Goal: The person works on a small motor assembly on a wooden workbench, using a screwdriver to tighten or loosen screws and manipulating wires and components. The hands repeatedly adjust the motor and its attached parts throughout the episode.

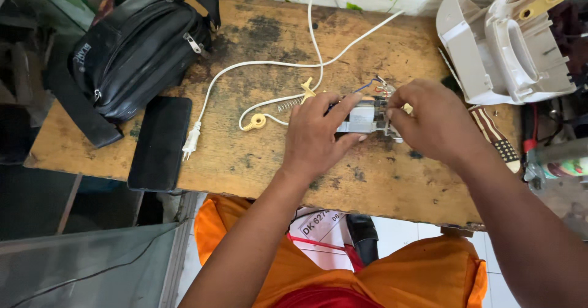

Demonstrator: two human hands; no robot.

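Note:
Both hands meet over a small electric motor (361, 117) lying on a worn wooden table (257, 155). My left hand (317, 135) grips the motor's left end from above. My right hand (433, 121) pinches the motor's right end, where blue and red wires (373, 86) stick out. A white power cord (318, 51) runs from the motor across the table to its plug (191, 141). A yellow plastic part (255, 122) and a small spring (288, 105) lie just left of my left hand.
A black bag (138, 45) sits at the table's back left with a black phone (160, 142) in front of it. A white plastic appliance housing (508, 41) stands at the back right. A striped tool handle (497, 138) and a bottle (560, 164) lie at the right edge.

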